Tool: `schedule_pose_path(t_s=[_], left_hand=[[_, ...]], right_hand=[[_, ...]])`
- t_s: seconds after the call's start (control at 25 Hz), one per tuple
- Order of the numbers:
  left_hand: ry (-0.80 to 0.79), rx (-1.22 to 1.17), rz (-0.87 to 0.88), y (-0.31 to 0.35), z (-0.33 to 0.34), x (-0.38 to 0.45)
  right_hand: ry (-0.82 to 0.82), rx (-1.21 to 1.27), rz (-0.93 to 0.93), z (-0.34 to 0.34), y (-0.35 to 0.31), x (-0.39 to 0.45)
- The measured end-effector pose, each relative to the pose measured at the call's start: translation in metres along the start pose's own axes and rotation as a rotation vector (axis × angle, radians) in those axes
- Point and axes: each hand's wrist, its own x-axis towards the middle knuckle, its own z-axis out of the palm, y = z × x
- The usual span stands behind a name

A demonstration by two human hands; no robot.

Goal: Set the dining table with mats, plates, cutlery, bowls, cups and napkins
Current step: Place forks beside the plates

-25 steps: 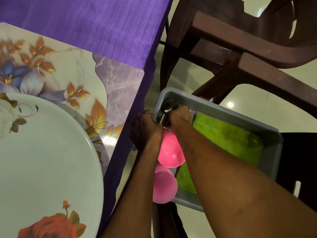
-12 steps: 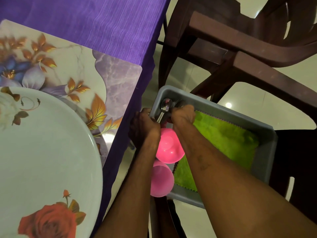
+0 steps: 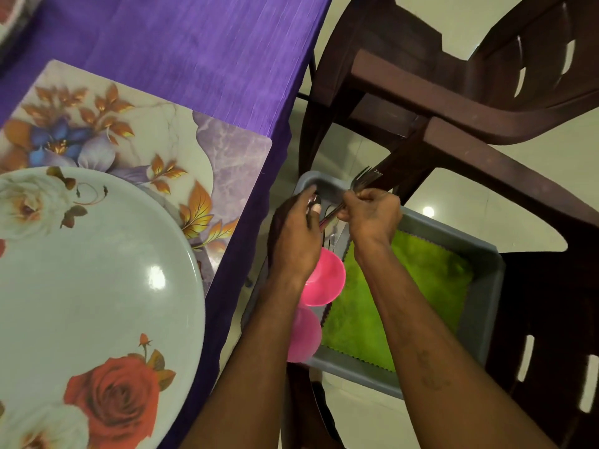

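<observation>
I have both hands over the far corner of the grey tub point(image 3: 483, 306), which sits low beside the counter point(image 3: 194, 43), on what looks like a chair seat. My right hand point(image 3: 372, 215) has its fingers clenched round a bundle of forks point(image 3: 364, 179), tines sticking up past the tub's rim. My left hand point(image 3: 296, 228) pinches what looks like a spoon point(image 3: 315, 200); its handle is hidden behind the hand, so I cannot tell how much else it holds. More cutlery lies under both hands, too tangled to count.

My read on handling: the cutlery is stiff, thin, smooth steel, light singly but inclined to slide and fan out in a bundle, so I would hold at mid-handle, well clear of the tines, and keep the pinch firm.

Lower in the tub are 2 pink cups point(image 3: 324, 280) lying upturned, likely light plastic, easy to take by the wall, and a green napkin point(image 3: 405, 286), soft and limp, best lifted by an edge.

On the counter a floral mat point(image 3: 139, 124) already carries a rose plate point(image 3: 97, 286)
</observation>
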Motion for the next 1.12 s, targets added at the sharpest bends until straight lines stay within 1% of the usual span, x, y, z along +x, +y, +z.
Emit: schedule_pose_path(t_s=[0.04, 0.12, 0.16, 0.2, 0.24, 0.32, 0.4, 0.48, 0.6, 0.72, 0.8, 0.92, 1.04, 1.12], left_hand=[[-0.081, -0.018, 0.046, 0.01, -0.002, 0.001], [-0.241, 0.008, 0.071, 0.032, -0.009, 0.0], [-0.276, 0.033, 0.082, 0.042, -0.014, -0.003], [-0.276, 0.063, 0.1, 0.052, -0.021, -0.007], [-0.251, 0.095, 0.116, 0.062, -0.03, -0.012], [-0.198, 0.067, 0.118, 0.08, -0.049, -0.022], [-0.176, -0.044, 0.098, 0.097, -0.072, -0.034], [-0.115, -0.142, 0.073, 0.113, -0.095, -0.055], [-0.017, -0.322, -0.015, 0.13, -0.136, -0.096], [0.053, -0.404, -0.107, 0.141, -0.173, -0.127], [0.125, -0.488, -0.168, 0.137, -0.21, -0.158], [0.152, -0.615, -0.213, 0.138, -0.241, -0.176], [0.172, -0.673, -0.302, 0.114, -0.291, -0.212], [0.162, -0.743, -0.367, 0.083, -0.32, -0.232]], right_hand=[[-0.017, -0.01, -0.015, -0.007, -0.009, -0.006], [-0.042, -0.063, -0.072, -0.021, -0.028, -0.02], [-0.054, -0.088, -0.101, -0.029, -0.039, -0.028], [-0.071, -0.096, -0.118, -0.037, -0.051, -0.037], [-0.098, -0.084, -0.128, -0.044, -0.061, -0.046], [-0.164, -0.018, -0.145, -0.06, -0.085, -0.067], [-0.219, 0.043, -0.156, -0.073, -0.107, -0.09], [-0.283, 0.105, -0.148, -0.087, -0.126, -0.117], [-0.434, 0.197, -0.097, -0.096, -0.152, -0.161], [-0.49, 0.224, -0.055, -0.085, -0.168, -0.2], [-0.519, 0.201, -0.072, -0.078, -0.177, -0.244], [-0.538, 0.217, -0.131, -0.067, -0.183, -0.27], [-0.57, 0.149, -0.196, -0.051, -0.181, -0.317], [-0.599, 0.133, -0.171, -0.034, -0.175, -0.353]])
